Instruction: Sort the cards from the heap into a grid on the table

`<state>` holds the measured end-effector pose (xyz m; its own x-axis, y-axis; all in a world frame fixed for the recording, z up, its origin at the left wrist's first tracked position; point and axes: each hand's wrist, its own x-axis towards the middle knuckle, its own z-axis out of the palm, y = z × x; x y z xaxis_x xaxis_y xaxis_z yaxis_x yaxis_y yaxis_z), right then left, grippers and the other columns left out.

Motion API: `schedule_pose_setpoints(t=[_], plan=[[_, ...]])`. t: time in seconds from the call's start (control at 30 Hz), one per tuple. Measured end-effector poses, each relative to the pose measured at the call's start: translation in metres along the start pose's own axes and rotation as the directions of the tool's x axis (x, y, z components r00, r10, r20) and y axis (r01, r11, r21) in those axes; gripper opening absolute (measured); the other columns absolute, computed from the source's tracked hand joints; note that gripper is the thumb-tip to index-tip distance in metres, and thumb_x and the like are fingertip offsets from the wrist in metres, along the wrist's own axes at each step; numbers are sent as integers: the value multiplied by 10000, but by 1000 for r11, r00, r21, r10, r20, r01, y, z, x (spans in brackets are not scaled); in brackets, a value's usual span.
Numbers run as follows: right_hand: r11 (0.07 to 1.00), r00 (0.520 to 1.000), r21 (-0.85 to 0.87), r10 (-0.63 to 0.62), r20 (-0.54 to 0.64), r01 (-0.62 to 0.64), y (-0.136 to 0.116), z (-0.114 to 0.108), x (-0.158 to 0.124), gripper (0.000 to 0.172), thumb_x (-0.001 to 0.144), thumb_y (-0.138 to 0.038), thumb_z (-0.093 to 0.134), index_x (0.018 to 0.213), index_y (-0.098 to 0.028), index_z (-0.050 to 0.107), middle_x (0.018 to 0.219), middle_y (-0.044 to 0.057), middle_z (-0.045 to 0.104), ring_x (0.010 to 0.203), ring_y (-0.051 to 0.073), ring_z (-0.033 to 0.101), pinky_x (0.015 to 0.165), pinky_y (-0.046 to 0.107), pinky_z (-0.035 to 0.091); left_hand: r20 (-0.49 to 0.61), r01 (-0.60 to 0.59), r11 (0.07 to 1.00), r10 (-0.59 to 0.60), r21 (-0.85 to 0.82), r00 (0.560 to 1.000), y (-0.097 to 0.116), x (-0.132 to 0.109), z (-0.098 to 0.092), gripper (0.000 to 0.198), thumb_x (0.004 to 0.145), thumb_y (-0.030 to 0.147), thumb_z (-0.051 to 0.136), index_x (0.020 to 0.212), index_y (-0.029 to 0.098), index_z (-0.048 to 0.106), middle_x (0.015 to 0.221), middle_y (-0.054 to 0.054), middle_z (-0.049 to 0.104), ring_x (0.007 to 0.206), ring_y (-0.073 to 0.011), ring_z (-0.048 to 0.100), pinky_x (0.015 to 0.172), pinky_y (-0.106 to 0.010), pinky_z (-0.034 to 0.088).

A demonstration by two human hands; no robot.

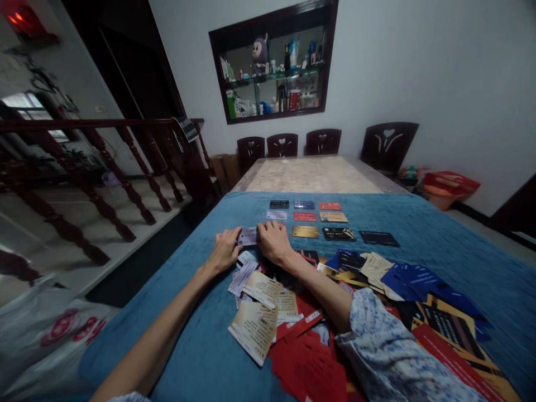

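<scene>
A pale lilac-grey card (248, 236) is pinched at its left end by my left hand (224, 250) and at its right end by my right hand (273, 241). It is close to the blue cloth (196, 312); I cannot tell whether it touches it. Beyond my hands, several cards lie in rows, among them a gold card (305, 231), a black card (339, 234) and a white card (277, 215). A reddish card behind my right hand is mostly hidden. Under and beside my right forearm lies a loose pile with cream cards (253, 329), red cards (310, 363) and blue cards (419, 282).
The table's bare marble-look end (314, 173) shows past the cloth, with dark chairs (387, 146) around it. A wooden railing (125, 184) runs along the left. White plastic bags (46, 335) sit at the lower left, and a red bag (450, 184) tops a bin at right.
</scene>
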<state>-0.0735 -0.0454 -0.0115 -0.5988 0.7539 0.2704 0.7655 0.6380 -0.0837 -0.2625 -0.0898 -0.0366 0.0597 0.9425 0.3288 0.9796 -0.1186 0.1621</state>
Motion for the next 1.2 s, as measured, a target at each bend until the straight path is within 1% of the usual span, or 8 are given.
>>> schedule_pose_setpoints(t=[0.17,0.27,0.37,0.47,0.63,0.87,1.03,1.2], plan=[[1000,999,0,-2,36,2,-2,-12,6,350,918,-156,481,1260,-112,540,1272,192,587,1182,302,479,896,434,438,33,-10,997,8,70,999,3,8,-14,537,858,153,555,1384,179,449,1257,-129,622,1152,-303,524,974,-465,388],[1000,998,-4,-5,69,5,2,-21,12,361,911,-179,509,1265,-117,548,1285,197,577,1209,310,472,902,431,450,57,-21,994,15,109,998,6,15,-21,511,861,166,553,1363,181,463,1244,-129,609,1154,-310,513,956,-469,391],[1000,994,-25,-9,105,12,11,-30,19,355,918,-230,517,1257,-142,570,1295,196,564,1215,316,463,915,438,458,61,-32,991,24,127,998,9,25,-24,493,861,170,557,1347,188,474,1270,-135,574,1171,-308,499,943,-469,397],[999,993,-47,-18,118,23,23,-39,25,371,922,-324,540,1253,-165,588,1325,194,531,1234,330,434,916,458,469,54,-48,992,42,115,998,12,38,-24,508,842,149,578,1338,193,479,1343,-140,520,1207,-304,472,949,-469,396],[996,985,-73,-36,169,49,44,-50,34,423,895,-436,599,1234,-185,614,1353,181,505,1242,339,413,945,492,462,109,-97,991,87,92,990,20,64,-24,498,833,136,587,1318,212,500,1355,-120,511,1206,-303,459,963,-484,386],[992,969,-118,-13,245,43,72,-51,51,352,891,-378,610,1197,-210,657,1344,169,523,1241,343,427,958,507,449,251,-122,982,83,144,964,31,103,-19,430,865,160,554,1290,216,520,1312,-126,511,1215,-309,435,965,-504,390],[992,964,-124,28,264,5,87,-47,65,358,880,-366,616,1200,-214,664,1327,171,538,1247,347,434,958,499,457,292,-122,980,72,157,954,35,129,-9,403,845,160,554,1243,228,550,1312,-119,510,1230,-319,427,984,-536,390],[993,957,-120,50,286,-16,104,-35,83,373,866,-399,627,1190,-219,671,1346,165,542,1260,349,447,969,515,453,328,-114,983,61,144,943,35,150,3,385,821,149,545,1202,203,568,1333,-123,504,1246,-316,437,1001,-535,414]])
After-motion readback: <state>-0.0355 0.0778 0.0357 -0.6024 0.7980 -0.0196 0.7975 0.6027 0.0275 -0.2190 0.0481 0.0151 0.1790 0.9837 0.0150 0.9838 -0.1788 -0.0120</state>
